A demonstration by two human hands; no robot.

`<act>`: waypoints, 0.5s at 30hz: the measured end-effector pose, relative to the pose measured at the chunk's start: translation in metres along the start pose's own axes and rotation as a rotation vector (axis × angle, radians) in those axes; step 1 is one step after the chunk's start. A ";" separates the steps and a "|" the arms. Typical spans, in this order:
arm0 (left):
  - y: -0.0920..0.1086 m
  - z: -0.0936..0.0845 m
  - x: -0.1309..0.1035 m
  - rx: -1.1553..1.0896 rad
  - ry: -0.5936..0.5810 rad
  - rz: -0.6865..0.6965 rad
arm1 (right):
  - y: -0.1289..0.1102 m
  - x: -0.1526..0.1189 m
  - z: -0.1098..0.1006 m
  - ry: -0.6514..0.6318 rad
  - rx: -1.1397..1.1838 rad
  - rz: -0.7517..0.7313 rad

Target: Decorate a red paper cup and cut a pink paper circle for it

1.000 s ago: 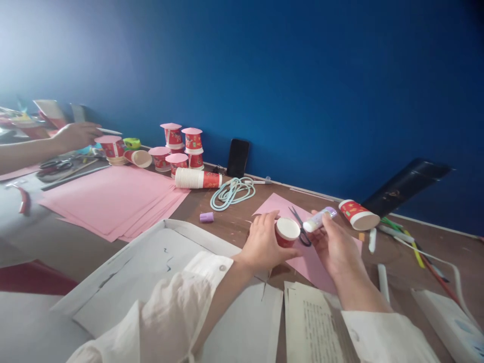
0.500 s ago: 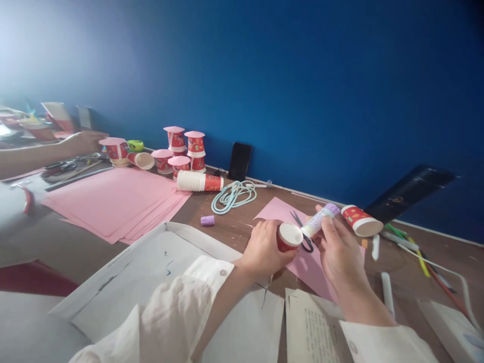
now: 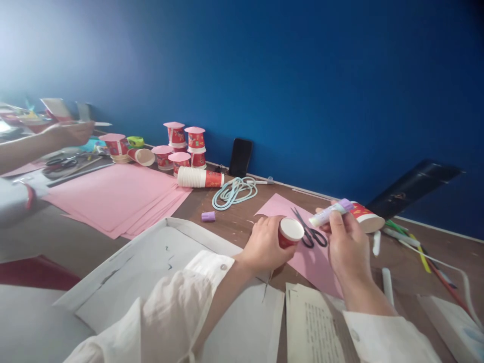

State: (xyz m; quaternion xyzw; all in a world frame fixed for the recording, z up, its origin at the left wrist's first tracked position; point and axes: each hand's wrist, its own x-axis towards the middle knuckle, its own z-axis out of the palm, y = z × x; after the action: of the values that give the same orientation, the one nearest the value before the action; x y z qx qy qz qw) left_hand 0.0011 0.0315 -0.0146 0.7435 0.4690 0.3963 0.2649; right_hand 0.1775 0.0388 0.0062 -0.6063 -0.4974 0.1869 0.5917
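Note:
My left hand [image 3: 266, 242] is wrapped round a red paper cup [image 3: 292, 231], whose whitish round end faces up. In my right hand [image 3: 350, 244] is a glue stick [image 3: 328, 213] with a white body and a purple base, its uncapped end pointing left toward the cup. Black scissors [image 3: 308, 232] lie between my hands on a pink paper sheet [image 3: 321, 269]. Off to the left a purple cap [image 3: 208, 216] rests on the brown table. Behind my right hand another red cup [image 3: 366, 218] lies on its side, partly hidden.
Red cups topped with pink discs [image 3: 195, 140] stand by the wall, beside a nested cup stack [image 3: 200, 177], a light-blue cord [image 3: 234, 194] and a phone [image 3: 241, 157]. Pink sheets [image 3: 109, 196] and a white box lid [image 3: 124, 282] lie left. A co-worker's hand [image 3: 71, 133] is farther left.
My right hand has drawn the glue stick right, away from the cup, uncovering more of the scissors. My left hand still holds the cup. The co-worker's hand has moved left from a disc-topped cup.

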 end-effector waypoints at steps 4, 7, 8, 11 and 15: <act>-0.003 0.003 0.001 -0.019 0.020 -0.043 | -0.008 -0.009 0.001 -0.064 0.002 -0.038; -0.005 0.006 0.003 -0.012 0.028 -0.076 | -0.011 -0.014 0.004 -0.113 -0.007 -0.098; -0.006 0.007 0.004 -0.001 0.026 -0.074 | -0.011 -0.013 0.006 -0.120 -0.026 -0.113; -0.006 0.006 0.005 0.025 0.015 -0.053 | -0.007 -0.009 0.008 -0.130 -0.101 -0.106; -0.006 0.003 0.005 0.034 0.003 -0.014 | 0.003 0.000 0.006 -0.093 -0.284 -0.119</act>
State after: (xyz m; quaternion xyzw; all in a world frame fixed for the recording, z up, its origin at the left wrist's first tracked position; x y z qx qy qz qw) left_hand 0.0023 0.0385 -0.0189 0.7439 0.4812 0.3877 0.2545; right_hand 0.1738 0.0427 0.0024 -0.6440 -0.5807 0.1075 0.4864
